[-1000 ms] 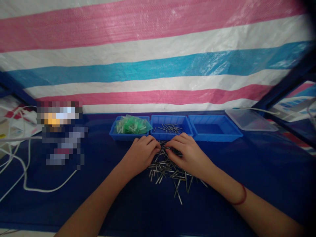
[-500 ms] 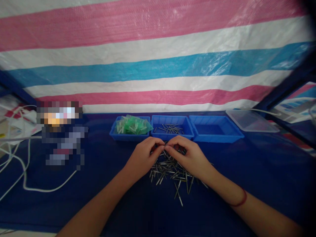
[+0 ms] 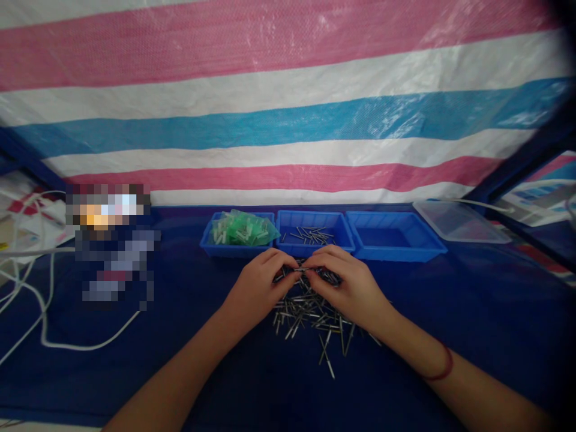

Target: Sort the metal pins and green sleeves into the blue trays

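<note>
A heap of thin metal pins [image 3: 310,312] lies on the dark blue table top. My left hand [image 3: 261,283] and my right hand [image 3: 348,282] meet over the far end of the heap. Their fingertips are pinched together on one metal pin [image 3: 302,269] held level between them. Both hands are closed. Just beyond them stand three blue trays in a row: the left tray [image 3: 211,245] holds green plastic parts, the middle tray [image 3: 315,246] holds a few pins, and the right tray [image 3: 396,247] shows only its blue floor.
A clear plastic lid [image 3: 459,220] lies at the back right. White cables [image 3: 45,312] loop across the table at the left, beside a blurred-out patch. A striped pink, white and blue tarp [image 3: 288,108] hangs close behind the trays.
My hands rose from flat on the heap, pinched a pin between their fingertips, and have since sunk slightly back toward the heap.
</note>
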A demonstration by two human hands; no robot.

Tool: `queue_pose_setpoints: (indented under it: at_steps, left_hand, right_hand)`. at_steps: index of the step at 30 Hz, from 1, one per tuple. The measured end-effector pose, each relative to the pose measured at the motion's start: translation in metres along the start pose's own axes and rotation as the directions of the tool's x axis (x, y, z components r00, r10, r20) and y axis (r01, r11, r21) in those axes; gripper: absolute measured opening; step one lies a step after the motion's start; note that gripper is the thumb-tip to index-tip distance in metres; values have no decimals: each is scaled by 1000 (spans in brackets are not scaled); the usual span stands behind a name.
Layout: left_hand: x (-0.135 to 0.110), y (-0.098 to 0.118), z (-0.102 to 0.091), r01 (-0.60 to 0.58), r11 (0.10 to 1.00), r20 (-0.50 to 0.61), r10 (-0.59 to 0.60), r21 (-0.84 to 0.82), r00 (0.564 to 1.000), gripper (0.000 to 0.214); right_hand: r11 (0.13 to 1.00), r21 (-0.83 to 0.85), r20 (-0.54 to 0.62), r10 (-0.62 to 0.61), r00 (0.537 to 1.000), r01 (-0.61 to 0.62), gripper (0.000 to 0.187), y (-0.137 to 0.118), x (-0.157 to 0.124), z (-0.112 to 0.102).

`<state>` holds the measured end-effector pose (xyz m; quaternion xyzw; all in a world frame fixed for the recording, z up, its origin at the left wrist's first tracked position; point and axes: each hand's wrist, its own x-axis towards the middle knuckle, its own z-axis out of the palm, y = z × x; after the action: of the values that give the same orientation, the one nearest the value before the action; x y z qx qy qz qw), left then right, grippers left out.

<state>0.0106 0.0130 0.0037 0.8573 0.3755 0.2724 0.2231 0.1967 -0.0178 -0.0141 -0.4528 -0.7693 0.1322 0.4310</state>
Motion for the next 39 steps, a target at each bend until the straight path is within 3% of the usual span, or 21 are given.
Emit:
queue_pose_setpoints:
  at_steps: [6, 11, 15, 20, 25, 30, 35, 39]
  left_hand:
    - [0, -2, -9, 47, 998, -10, -47, 45, 999, 23]
    - [-1, -13, -21, 16, 977, 179, -54, 211, 982, 21]
    - [-3, -18, -18, -52, 950, 269, -34, 307, 962, 18]
    - [-3, -15, -10, -98, 911, 308, -34, 401, 951, 16]
    - [-2, -10, -3, -141, 827, 304, -38, 544, 952, 17]
    - [-2, -11, 6, -178, 760, 287, -12, 626, 958, 20]
    - [-2, -10, 5, -182, 788, 262, 27, 589, 965, 20]
    - [-2, -7, 2, -166, 887, 210, 80, 431, 974, 20]
  right_hand:
    - [990, -142, -62, -27, 998, 18, 15, 5, 7, -6]
    - [923, -367, -218, 36, 975, -117, 20, 22, 20, -6]
    - [877, -463, -199, 37, 979, -127, 25, 28, 21, -5]
    - [887, -448, -180, 39, 983, -117, 24, 19, 13, -10]
    - [920, -392, -102, -7, 995, -33, 19, 7, 7, -12]
    - [936, -340, 104, -54, 993, 87, 16, 1, 2, -4]
    - [920, -368, 205, -64, 977, 138, 16, -2, 1, 3]
    - [921, -361, 197, -74, 978, 143, 19, -4, 2, 2]
